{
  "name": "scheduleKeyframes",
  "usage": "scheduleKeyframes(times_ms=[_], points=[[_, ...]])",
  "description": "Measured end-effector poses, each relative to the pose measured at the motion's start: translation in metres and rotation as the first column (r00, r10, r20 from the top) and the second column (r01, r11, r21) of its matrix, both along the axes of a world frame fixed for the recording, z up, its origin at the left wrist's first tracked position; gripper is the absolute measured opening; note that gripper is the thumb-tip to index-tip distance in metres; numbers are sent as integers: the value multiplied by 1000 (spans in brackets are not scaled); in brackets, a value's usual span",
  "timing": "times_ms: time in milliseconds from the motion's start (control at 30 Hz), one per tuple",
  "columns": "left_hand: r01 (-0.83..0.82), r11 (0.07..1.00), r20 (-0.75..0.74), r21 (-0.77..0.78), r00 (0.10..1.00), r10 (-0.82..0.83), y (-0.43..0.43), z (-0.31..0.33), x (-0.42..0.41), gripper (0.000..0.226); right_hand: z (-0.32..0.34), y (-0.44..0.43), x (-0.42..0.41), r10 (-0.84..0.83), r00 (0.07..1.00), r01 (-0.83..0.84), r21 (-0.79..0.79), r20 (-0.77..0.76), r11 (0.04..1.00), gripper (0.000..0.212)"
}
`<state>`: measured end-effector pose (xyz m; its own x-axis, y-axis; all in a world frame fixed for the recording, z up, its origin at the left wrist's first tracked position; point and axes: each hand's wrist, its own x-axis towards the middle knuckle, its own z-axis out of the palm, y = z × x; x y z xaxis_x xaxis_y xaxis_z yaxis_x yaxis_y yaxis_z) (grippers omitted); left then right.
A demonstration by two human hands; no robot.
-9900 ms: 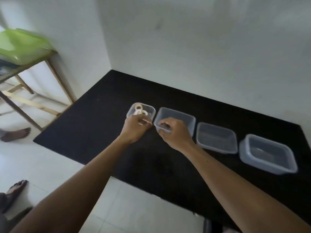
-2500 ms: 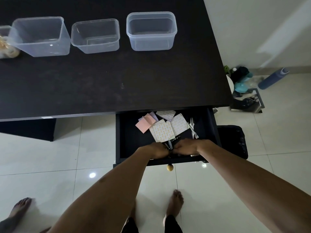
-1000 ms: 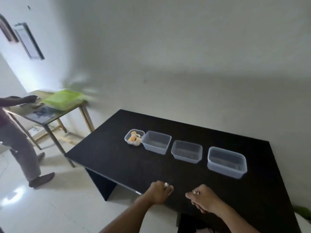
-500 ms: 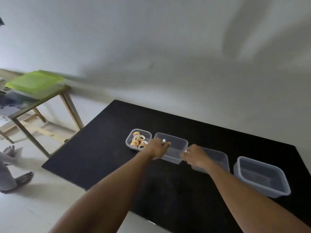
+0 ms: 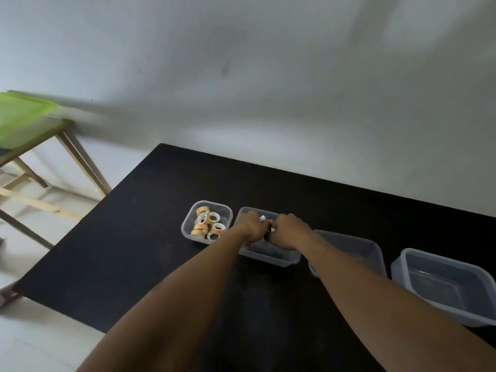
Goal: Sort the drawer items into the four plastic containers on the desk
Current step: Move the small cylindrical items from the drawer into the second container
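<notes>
- Clear plastic is what we are sorting into: four containers stand in a row on the black desk, and we have both hands over the second container from our left
- We count the first container, at the far left, as already served, since it holds a heap of tape rolls
- Our left hand is curled into a loose fist, with a small white-and-dark piece showing at the knuckles; we cannot name that piece
- Our right hand is curled the same way, touching the left, with a similar small pale piece at its fingertips
- We judge that this handful is about to go into the second container, so the sort is at an early stage, perhaps a quarter through
- We see nothing in the third container or in the fourth container, so at least two kinds of item seem left to bring
- Our forearms cover the near left part of the third container, the hands hide most of the second one's floor, and something dark may lie there, too blurred to tell
- We cannot see the drawer from here, so what remains in it is unknown, and the fourth container is cut by the right edge
</notes>
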<state>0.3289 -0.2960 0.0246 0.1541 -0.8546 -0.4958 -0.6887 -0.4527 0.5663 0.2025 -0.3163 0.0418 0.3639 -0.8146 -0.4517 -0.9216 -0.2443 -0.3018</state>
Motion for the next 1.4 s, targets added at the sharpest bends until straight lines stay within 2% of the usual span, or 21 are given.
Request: scheduleKeyframes(times_ms=[167,267,400,467,600,967,1067,1200,1300,1400], points=[[103,992,116,68,987,-111,-4,-15,1,36,-13,-4,3,166,971,-175,-37,-169,984,20],[175,978,175,109,966,-193,-9,-21,3,31,-18,-7,3,161,979,-161,16,-124,987,19],[222,971,139,87,963,-232,-12,-18,6,33,-25,-10,2,149,988,-146,51,-44,988,15],[209,977,110,49,971,-213,-11,-17,7,41,-30,-12,1,151,988,-150,29,-32,988,11],[206,978,51,15,977,-207,-8,-11,8,39,-32,-13,-3,146,989,-146,-34,12,989,10],[226,973,101,-48,970,-220,5,-10,11,35,-25,-1,-11,96,988,-84,-97,124,992,15],[206,968,158,-144,970,-183,12,-1,5,39,-14,9,-18,55,973,-12,-192,222,981,19],[131,923,186,-362,980,-66,25,19,-13,34,6,28,-39,39,922,95,-324,386,941,14],[37,868,72,-496,997,-2,47,26,-38,23,21,49,-74,49,867,167,-382,495,909,14],[14,811,-45,-584,998,-50,76,33,-81,20,31,79,-120,35,840,236,-421,542,876,12]])
